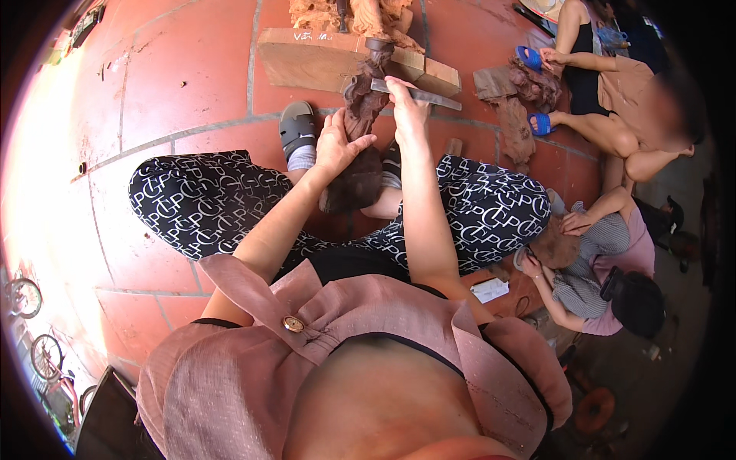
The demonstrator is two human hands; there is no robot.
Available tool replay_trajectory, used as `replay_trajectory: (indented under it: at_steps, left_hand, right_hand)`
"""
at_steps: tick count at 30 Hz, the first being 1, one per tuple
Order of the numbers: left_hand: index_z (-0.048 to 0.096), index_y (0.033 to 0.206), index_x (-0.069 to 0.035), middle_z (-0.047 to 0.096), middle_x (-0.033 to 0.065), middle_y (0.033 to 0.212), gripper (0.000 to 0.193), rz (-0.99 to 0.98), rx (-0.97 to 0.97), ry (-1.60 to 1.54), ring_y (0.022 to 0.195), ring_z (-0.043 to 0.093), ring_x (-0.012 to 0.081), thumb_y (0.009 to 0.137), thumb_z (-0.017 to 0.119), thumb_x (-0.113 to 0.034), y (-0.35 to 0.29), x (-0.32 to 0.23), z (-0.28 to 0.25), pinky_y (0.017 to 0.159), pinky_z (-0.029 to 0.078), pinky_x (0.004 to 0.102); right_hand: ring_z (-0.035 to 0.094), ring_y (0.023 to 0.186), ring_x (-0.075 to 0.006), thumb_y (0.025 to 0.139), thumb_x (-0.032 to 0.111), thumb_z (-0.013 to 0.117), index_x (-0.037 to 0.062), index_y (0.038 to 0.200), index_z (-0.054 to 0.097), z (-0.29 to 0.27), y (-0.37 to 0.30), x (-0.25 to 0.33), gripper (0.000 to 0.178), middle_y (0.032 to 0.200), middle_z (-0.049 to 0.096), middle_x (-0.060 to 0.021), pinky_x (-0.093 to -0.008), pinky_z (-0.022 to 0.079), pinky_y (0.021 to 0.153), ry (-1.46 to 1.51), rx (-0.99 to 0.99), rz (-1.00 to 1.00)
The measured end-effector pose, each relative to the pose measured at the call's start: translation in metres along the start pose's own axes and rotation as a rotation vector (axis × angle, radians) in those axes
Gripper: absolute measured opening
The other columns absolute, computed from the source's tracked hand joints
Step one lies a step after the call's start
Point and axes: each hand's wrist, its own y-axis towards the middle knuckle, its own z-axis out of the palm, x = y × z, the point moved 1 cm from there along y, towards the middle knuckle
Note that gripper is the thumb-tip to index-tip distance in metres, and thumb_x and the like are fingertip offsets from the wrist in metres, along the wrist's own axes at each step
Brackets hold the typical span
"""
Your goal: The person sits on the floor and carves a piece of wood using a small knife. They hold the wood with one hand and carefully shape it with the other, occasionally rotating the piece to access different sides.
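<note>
A dark brown wood carving [362, 98] with a knobby, twisted surface stands between my legs, leaning against a thick pale wooden block. Its broad base [351, 184] is nearest to me. My left hand [337, 146] presses on the carving's left side, the thumb lying across its front and the fingers along its edge. Between the fingers and thumb of my right hand [409, 107] is a flat grey file [437, 99], held crosswise over the upper part of the carving. The far end of the file touches or nearly touches the wood; I cannot tell which.
The pale wooden block [307, 61] carries an orange-brown carving [372, 15]. On the right, a person in blue sandals sits by dark carved wood [537, 88]; another in a black cap [632, 303] handles a brown piece [555, 249]. Bicycles [47, 357] stand far left on red tiles.
</note>
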Motion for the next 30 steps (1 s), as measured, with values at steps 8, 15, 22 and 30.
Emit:
replay_trajectory:
  at_steps: [8, 15, 22, 30]
  left_hand:
    - [0.036, 0.126, 0.002, 0.042, 0.0225, 0.121, 0.078, 0.063, -0.134, -0.131, 0.111, 0.044, 0.0365, 0.067, 0.073, -0.033, 0.0, -0.028, -0.03, 0.092, 0.039, 0.0371]
    - [0.048, 0.119, 0.001, 0.059, 0.0185, 0.104, 0.065, 0.079, -0.114, -0.252, 0.101, 0.056, 0.0281, 0.068, 0.074, -0.03, 0.068, -0.046, -0.033, 0.088, 0.043, 0.035]
    - [0.047, 0.122, -0.003, 0.059, 0.0177, 0.106, 0.064, 0.108, -0.039, -0.547, 0.099, 0.057, 0.0229, 0.069, 0.074, -0.025, 0.067, -0.041, -0.018, 0.085, 0.044, 0.0305]
    - [0.038, 0.126, 0.007, 0.056, 0.0225, 0.111, 0.076, 0.012, -0.056, -0.371, 0.105, 0.054, 0.0276, 0.069, 0.074, -0.03, 0.064, -0.043, -0.022, 0.088, 0.043, 0.0333]
  right_hand:
    - [0.064, 0.069, -0.022, 0.082, 0.01, 0.062, -0.0001, 0.091, 0.057, -0.034, 0.014, 0.017, 0.014, 0.082, 0.063, -0.0118, -0.0342, 0.055, 0.063, 0.318, 0.035, 0.069]
    - [0.061, 0.065, -0.0139, 0.077, 0.009, 0.068, 0.0, 0.085, 0.058, -0.011, 0.041, 0.046, 0.016, 0.076, 0.062, -0.0071, -0.0262, 0.053, 0.059, 0.064, 0.269, -0.143]
    - [0.052, 0.058, -0.0053, 0.069, 0.022, 0.076, 0.0066, 0.078, 0.061, -0.001, 0.079, 0.052, 0.023, 0.067, 0.057, 0.0024, -0.0185, 0.045, 0.055, -0.29, 0.503, -0.057]
    - [0.062, 0.074, -0.0139, 0.067, 0.011, 0.075, 0.0026, 0.081, 0.064, 0.003, 0.093, 0.032, 0.019, 0.079, 0.066, -0.0065, -0.0254, 0.049, 0.061, -0.277, 0.459, 0.035]
